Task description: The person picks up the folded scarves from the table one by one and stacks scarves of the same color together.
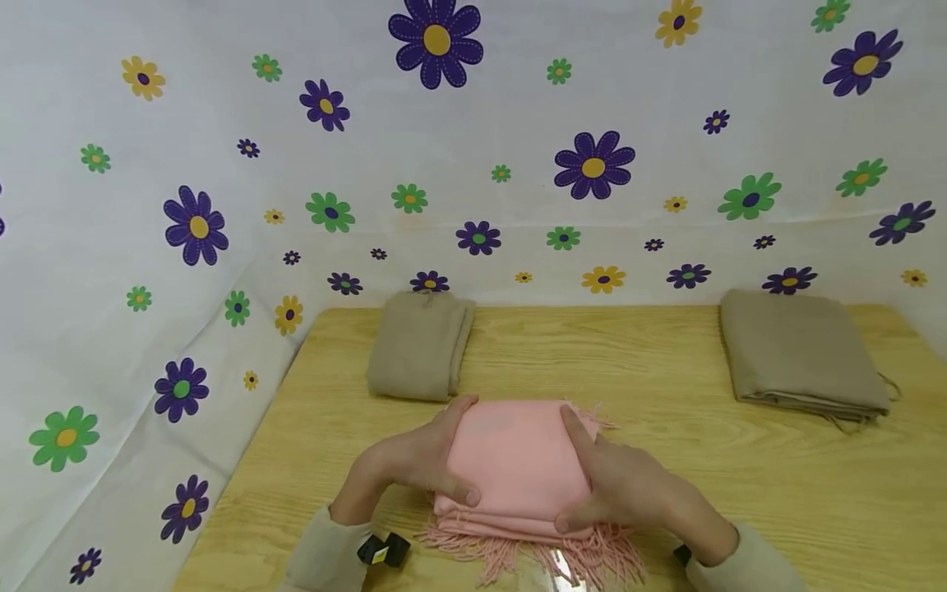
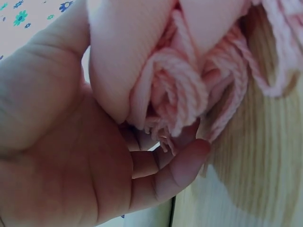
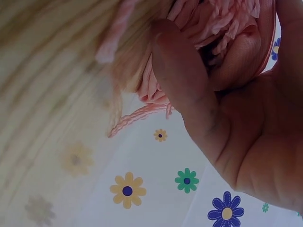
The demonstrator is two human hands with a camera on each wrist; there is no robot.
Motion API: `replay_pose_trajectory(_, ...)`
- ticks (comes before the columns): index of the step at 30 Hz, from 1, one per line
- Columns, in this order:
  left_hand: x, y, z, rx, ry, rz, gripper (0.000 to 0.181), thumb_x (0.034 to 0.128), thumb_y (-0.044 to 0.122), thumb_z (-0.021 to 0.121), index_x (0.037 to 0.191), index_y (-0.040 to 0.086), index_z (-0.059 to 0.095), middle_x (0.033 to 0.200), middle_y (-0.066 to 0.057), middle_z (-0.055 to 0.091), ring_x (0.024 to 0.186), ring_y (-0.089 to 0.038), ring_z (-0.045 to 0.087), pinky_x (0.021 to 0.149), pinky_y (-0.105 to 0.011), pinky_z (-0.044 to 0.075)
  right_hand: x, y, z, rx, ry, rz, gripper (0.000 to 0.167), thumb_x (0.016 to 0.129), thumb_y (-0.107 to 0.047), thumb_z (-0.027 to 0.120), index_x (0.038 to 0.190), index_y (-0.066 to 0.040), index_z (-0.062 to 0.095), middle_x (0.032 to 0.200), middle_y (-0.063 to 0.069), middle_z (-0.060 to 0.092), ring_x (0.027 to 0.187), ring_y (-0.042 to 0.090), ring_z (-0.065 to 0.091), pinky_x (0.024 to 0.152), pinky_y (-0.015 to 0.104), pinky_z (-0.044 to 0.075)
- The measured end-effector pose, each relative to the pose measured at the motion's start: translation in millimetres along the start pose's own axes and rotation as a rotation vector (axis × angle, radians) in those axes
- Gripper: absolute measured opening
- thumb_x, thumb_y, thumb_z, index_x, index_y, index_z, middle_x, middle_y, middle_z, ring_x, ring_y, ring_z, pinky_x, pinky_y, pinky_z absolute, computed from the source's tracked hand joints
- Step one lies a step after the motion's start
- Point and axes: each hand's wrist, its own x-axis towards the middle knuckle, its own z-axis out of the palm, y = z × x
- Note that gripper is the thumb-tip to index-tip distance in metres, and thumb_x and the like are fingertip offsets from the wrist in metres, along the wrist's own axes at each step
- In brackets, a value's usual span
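Note:
A folded pink scarf (image 1: 518,464) with twisted fringe lies over the near middle of the table. My left hand (image 1: 414,456) grips its left side, with the thumb on top. In the left wrist view, that hand's fingers curl under the rolled pink layers (image 2: 128,56). On the opposite side my right hand (image 1: 629,485) holds the scarf, its thumb along the near right corner. The right wrist view shows a finger of the right hand (image 3: 255,123) bent beneath the fringed folds (image 3: 218,28). Fringe hangs toward me and pokes out at the far right corner.
A folded beige cloth (image 1: 418,345) lies at the back left of the wooden table (image 1: 592,353). Another folded beige cloth (image 1: 802,353), with loose strings, sits at the back right. Flower-printed white fabric (image 1: 518,123) rises behind and along the left.

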Motion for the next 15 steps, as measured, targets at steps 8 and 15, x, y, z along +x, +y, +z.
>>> replay_pose_trajectory(8, -2.7, -1.7, -0.1, -0.018, 0.003, 0.004, 0.136, 0.0700, 0.061, 0.082, 0.157, 0.005, -0.006, 0.155, -0.026, 0.018, 0.140, -0.035, 0.031, 0.112, -0.053, 0.028, 2.0, -0.2, 0.5, -0.014, 0.002, -0.003, 0.139, 0.066, -0.064, 0.083, 0.158, 0.001, 0.002, 0.112, 0.022, 0.064, 0.080, 0.018, 0.060, 0.073, 0.043, 0.051)
replay_pose_trajectory(15, -3.9, 2.3, -0.6, 0.005, 0.017, 0.001, 0.135, 0.0705, 0.061, 0.082, 0.158, 0.007, -0.006, 0.158, -0.026, 0.015, 0.143, -0.037, 0.027, 0.113, -0.054, 0.028, 1.0, 1.0, -2.4, 0.002, -0.009, -0.005, 0.138, 0.067, -0.064, 0.082, 0.158, 0.000, 0.000, 0.094, 0.006, 0.065, 0.076, 0.013, 0.056, 0.071, 0.040, 0.049)
